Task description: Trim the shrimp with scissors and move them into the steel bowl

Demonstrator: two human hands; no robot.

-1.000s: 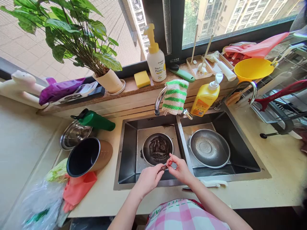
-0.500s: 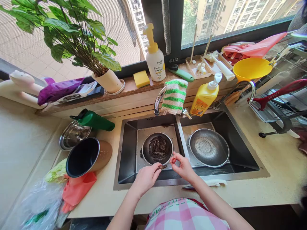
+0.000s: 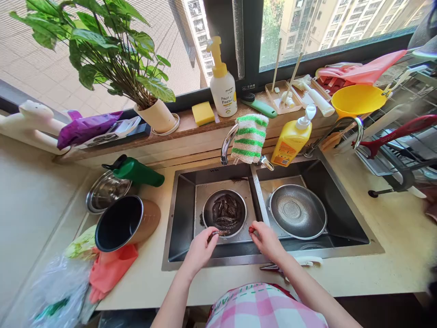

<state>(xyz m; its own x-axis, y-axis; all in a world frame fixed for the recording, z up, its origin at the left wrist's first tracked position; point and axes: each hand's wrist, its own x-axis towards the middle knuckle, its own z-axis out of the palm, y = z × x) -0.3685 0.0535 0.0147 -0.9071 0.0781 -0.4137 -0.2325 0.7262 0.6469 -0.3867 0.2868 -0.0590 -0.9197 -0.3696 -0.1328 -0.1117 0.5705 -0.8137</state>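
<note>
Over the front of the left sink basin (image 3: 180, 218), my left hand (image 3: 200, 249) pinches a small dark shrimp (image 3: 218, 233) at its fingertips. My right hand (image 3: 268, 241) is closed in a pinch near the divider, with a small reddish bit at its fingertips that I cannot name. The two hands are a short way apart. Just beyond them a round metal bowl (image 3: 208, 205) holds several dark shrimp (image 3: 225, 212). An empty metal strainer (image 3: 297, 212) sits in the right basin.
A dark pot (image 3: 119, 223), a steel lid (image 3: 104, 193) and a green bottle (image 3: 136, 172) stand left of the sink, with a pink glove (image 3: 109, 271) and plastic bag (image 3: 58, 291). A striped cloth (image 3: 250, 136) hangs on the tap. Yellow soap bottle (image 3: 292, 139), potted plant (image 3: 112, 50), dish rack (image 3: 399, 141).
My hands were together on one shrimp; they have drawn apart. The left hand moved left with the shrimp, and the right hand pulled away toward the divider.
</note>
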